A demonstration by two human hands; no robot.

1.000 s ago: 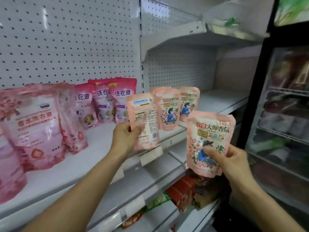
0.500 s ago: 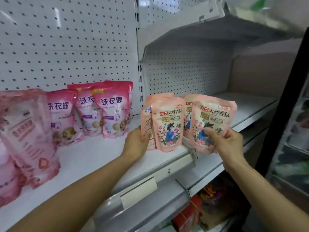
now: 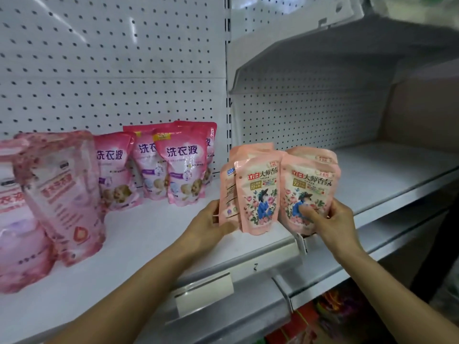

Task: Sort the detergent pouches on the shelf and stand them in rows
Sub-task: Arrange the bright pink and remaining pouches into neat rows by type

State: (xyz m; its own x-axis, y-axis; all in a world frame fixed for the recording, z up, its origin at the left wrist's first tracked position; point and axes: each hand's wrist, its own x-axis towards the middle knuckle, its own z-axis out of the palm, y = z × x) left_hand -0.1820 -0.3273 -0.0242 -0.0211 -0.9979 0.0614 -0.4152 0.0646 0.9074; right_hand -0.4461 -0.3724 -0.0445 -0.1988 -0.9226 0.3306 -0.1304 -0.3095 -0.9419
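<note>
So my right hand (image 3: 330, 220) has just brought its pouch (image 3: 309, 187) down onto the shelf (image 3: 387, 175) beside the one my left hand (image 3: 211, 223) grips, both still pinched, row's forming.

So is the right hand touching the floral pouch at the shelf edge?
Touching. The head view shows the right hand gripping the floral pouch, thumb across its front.

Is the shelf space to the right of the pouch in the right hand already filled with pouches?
No, the shelf is bare beyond the pouch that the right hand holds.
</note>
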